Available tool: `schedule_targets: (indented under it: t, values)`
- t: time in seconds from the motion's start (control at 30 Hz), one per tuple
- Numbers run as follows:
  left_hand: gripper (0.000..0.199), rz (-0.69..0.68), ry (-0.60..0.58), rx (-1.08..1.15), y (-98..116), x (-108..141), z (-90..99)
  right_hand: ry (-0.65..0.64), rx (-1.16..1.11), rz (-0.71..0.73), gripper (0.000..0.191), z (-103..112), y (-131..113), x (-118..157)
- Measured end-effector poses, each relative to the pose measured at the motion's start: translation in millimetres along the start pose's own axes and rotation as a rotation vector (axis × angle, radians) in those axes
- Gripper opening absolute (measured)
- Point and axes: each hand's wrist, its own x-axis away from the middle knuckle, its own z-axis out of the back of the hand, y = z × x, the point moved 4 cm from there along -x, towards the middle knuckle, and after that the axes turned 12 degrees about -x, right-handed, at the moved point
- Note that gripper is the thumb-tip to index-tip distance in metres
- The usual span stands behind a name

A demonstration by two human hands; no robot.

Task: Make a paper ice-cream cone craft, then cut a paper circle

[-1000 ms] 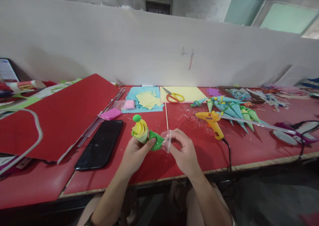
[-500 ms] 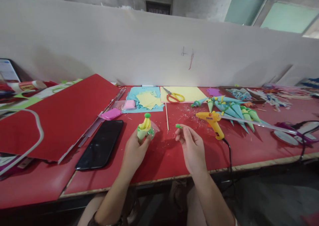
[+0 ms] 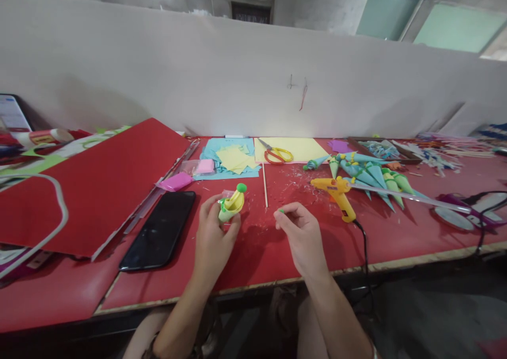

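Between the fingers and thumb of my left hand (image 3: 217, 235) is a small yellow and light-green paper cone (image 3: 230, 209) with a green ball on its top end. Some clear plastic shows behind it, partly hidden by the fingers. My right hand (image 3: 304, 233) pinches a tiny green piece of what looks like clay (image 3: 281, 210), mostly covered by the fingertips. Both hands are held over the red table, apart from each other. Right of my right hand lies a yellow glue gun (image 3: 336, 194) with a long clear glue stick in its back.
A black phone (image 3: 160, 232) and a red board (image 3: 91, 190) lie at left. Behind are paper pieces (image 3: 236, 158), scissors (image 3: 278, 154), a thin stick (image 3: 265, 186) and pink clay packets (image 3: 176, 181). Finished paper cones (image 3: 368, 170) are heaped at right, before a tray (image 3: 410, 157).
My left hand has turned the paper cone so its green ball tips to the right. My right fingers have closed further over the green piece, which now shows less.
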Motion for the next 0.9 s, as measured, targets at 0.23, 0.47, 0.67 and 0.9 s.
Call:
schedule_targets:
  t: [0.23, 0.47, 0.67, 0.9]
  values:
    - [0.022, 0.01, -0.073, 0.224, 5, 4, -8.7, -0.014, 0.06, -0.005, 0.016, -1, -1, 2]
    - [0.014, 0.162, -0.193, 0.38, 8, 7, -12.7, -0.039, 0.041, -0.014, 0.018, 0, 2, 1]
    - [0.013, 0.172, -0.387, 0.525, 19, 14, -19.2, -0.043, -0.011, -0.016, 0.011, -2, 0, 2]
    - [0.018, 0.26, -0.463, 0.649, 24, 20, -23.2, -0.001, -0.008, 0.039, 0.01, 0, -4, 3]
